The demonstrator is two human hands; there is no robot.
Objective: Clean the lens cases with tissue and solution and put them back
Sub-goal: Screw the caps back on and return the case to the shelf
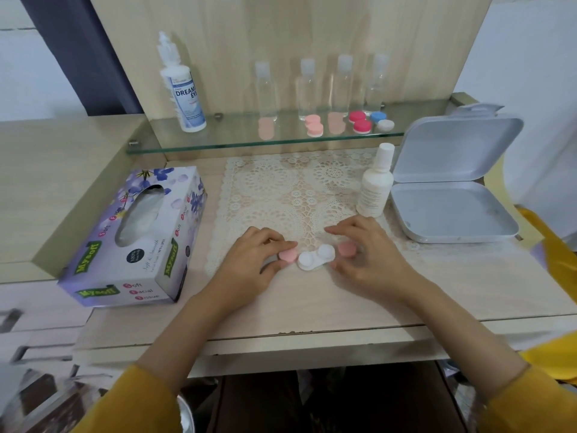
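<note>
A white lens case base (316, 257) with two open cups lies on the lace mat (290, 189) near the desk's front. My left hand (249, 264) pinches a pink cap (288, 255) just left of the base. My right hand (368, 257) pinches a second pink cap (347, 249) just right of it. A tissue box (137, 239) sits at the left. A white solution bottle (374, 182) stands at the mat's right edge. On the glass shelf (218, 142) rest a pink case (314, 125), a red case (359, 121) and a blue-and-white case (382, 120).
A large lens solution bottle (182, 89) stands at the shelf's left, with several clear small bottles (312, 89) along the back. An open grey hinged box (449, 195) sits at the right. The desk's front edge (281, 332) runs just below my wrists.
</note>
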